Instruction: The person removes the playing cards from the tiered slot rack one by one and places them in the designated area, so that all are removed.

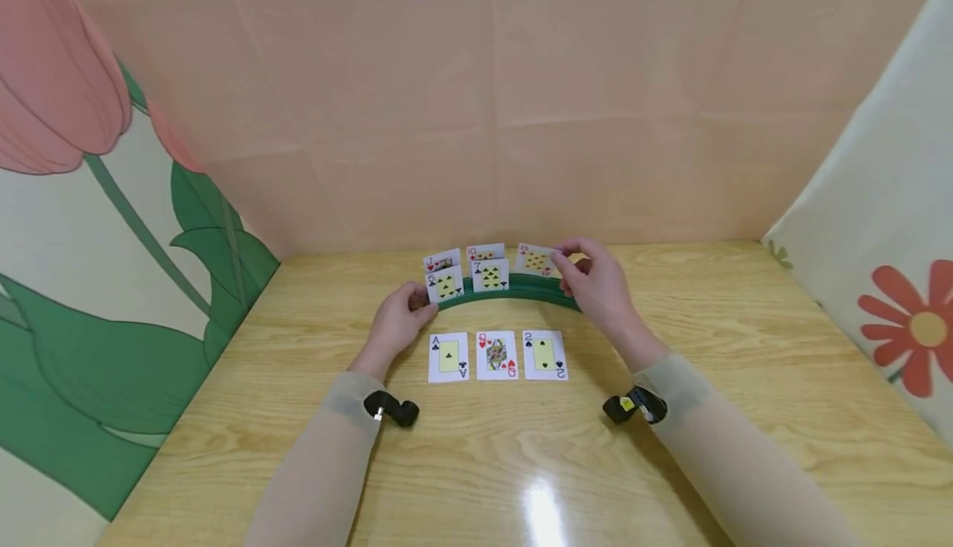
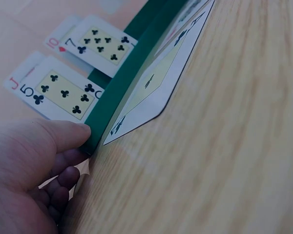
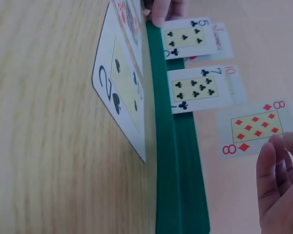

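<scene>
Between thumb and fingers, my right hand [image 1: 598, 282] pinches the eight of diamonds [image 3: 256, 126] by its edge, above the back right of a curved green card holder [image 1: 532, 288]. The left hand [image 1: 399, 315] grips the holder's left end, thumb on its front face beside the five of clubs [image 2: 63, 92]. Upright in the holder's front row stand that five and the seven of clubs [image 1: 490, 275]. Behind them, partly hidden, are a red jack [image 1: 442, 261] and a red ten [image 1: 486, 251].
Face up on the wooden table [image 1: 476, 456], in front of the holder, lie the ace of clubs [image 1: 448, 357], queen of hearts [image 1: 496, 355] and two of spades [image 1: 545, 355] in a row. A pinkish cloth wall [image 1: 491, 117] rises behind the holder.
</scene>
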A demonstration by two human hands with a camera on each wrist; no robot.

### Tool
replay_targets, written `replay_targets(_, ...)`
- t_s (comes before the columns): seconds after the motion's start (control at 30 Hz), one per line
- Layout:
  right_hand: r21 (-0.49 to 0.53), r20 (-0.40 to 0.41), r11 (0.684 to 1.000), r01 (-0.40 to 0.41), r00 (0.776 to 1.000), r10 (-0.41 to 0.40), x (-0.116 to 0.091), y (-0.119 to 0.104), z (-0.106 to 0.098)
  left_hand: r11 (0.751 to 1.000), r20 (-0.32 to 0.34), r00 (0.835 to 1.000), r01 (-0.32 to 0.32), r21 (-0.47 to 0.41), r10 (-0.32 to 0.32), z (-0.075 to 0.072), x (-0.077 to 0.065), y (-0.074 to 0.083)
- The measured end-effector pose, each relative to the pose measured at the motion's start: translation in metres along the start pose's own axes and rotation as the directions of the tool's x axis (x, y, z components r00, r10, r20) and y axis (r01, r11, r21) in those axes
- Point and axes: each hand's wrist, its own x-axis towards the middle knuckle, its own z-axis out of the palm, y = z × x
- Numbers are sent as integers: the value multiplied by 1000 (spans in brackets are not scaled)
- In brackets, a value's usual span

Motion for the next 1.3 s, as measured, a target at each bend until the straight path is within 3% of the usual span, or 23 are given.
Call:
replay_targets(0.23,37,2,999,32,999,-32,-11,-5,-10,1000,9,1000,5,1,-5,0,1,-1)
replay_targets(0.6,16,1,997,82,997,-82,-24,-10,-21,1000,6,1000,15,-3,-15,-1,0,2)
replay_targets(0.97,8,0,997,81,997,-81,-29,-6,-29,1000,10,1000,15,4,-15,-1,-1,2)
replay_targets(1.3,1,49,998,69,996,-69,-32,-4,-39,1000,13,1000,17,7,-17,0,0,0)
